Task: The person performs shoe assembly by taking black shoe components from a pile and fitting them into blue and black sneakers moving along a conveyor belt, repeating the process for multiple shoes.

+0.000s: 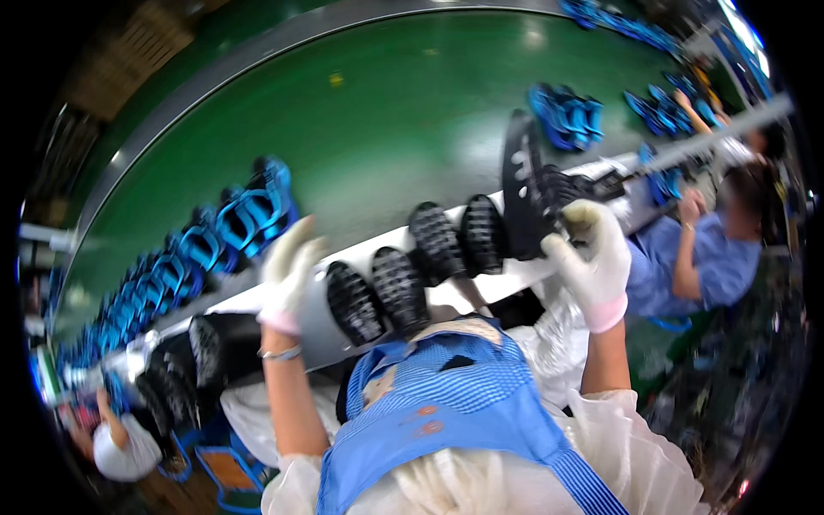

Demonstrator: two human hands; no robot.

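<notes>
My right hand (594,262), in a white glove, pinches the lower end of a black shoe sole (520,176), which stands upright with pale oval marks on its face. My left hand (289,273), also gloved, is raised with the fingers apart and nothing in it; motion blurs it slightly. Between the hands lie several black treaded soles: one (352,300) nearest the left hand, a second (399,287) beside it, then another (436,240) and one more (482,232). Further dark treaded pieces (566,184) show behind the held sole.
Beyond the white ledge (390,240) runs a wide green conveyor (360,129). Blue-and-black shoes (249,215) line its left side; more (566,116) stand at the right. A co-worker in blue (687,257) sits to my right, another person (127,446) at lower left. Dark soles (180,378) lie left.
</notes>
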